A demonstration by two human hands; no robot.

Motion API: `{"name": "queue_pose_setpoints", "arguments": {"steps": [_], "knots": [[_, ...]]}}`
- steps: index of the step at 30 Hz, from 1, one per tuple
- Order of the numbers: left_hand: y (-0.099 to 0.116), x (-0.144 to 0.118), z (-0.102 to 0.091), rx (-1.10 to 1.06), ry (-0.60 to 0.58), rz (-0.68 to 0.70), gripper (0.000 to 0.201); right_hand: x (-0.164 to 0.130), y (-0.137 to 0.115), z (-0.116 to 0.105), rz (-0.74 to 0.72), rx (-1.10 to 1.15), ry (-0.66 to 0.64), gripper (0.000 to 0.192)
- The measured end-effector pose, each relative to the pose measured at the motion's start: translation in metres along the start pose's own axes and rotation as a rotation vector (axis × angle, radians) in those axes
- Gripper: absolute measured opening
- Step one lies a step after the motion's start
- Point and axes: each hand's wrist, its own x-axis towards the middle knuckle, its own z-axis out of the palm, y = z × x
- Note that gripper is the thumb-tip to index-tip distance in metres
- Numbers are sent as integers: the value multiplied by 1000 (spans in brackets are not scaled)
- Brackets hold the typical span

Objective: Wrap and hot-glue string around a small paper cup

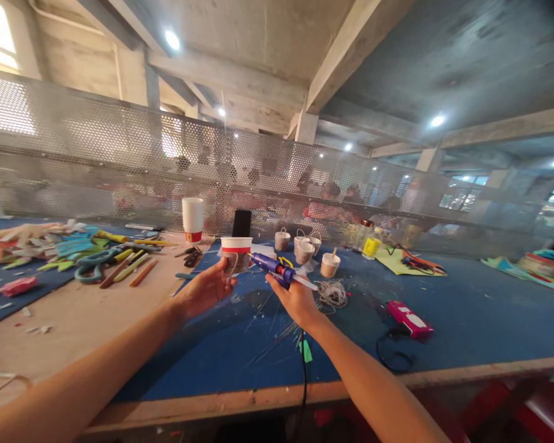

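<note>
My left hand (215, 283) is closed around the lower part of a paper cup (237, 247) with a white rim and a red band. Brownish cord is wrapped around the cup's lower half. In my right hand (298, 301) is a blue hot glue gun (272, 264), its nozzle pointing left at the cup's side. A whitish glue stick (306, 282) sticks out of its back, and a black cable (303, 369) hangs down past the table edge. Whether the nozzle touches the cup, I cannot tell. A bundle of grey-brown cord (332, 294) lies just right of my right hand.
Several small cord-wrapped cups (330, 266) stand behind my hands. A stack of paper cups (192, 215) and a phone (242, 223) are at the back. Scissors (95, 261) and clay-coloured tools lie left. A yellow-labelled bottle (372, 245) and a magenta box (410, 320) are right.
</note>
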Motion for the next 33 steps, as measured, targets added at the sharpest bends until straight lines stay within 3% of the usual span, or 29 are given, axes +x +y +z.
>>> {"name": "queue_pose_setpoints", "arguments": {"steps": [12, 17, 20, 23, 28, 33], "knots": [[2, -1, 6, 6, -4, -5, 27, 1, -2, -1, 45, 79, -18, 36], [4, -2, 11, 16, 55, 7, 30, 8, -6, -2, 307, 485, -101, 35], [4, -2, 12, 15, 108, 17, 24, 16, 1, -1, 463, 804, -55, 32], [4, -1, 10, 6, 116, 18, 20, 21, 13, 1, 621, 955, -54, 31], [4, 0, 9, 19, 92, 23, 25, 19, 37, 9, 782, 831, -97, 39], [4, 0, 13, 35, 92, 32, 26, 13, 55, 15, 755, 529, -222, 39]]}}
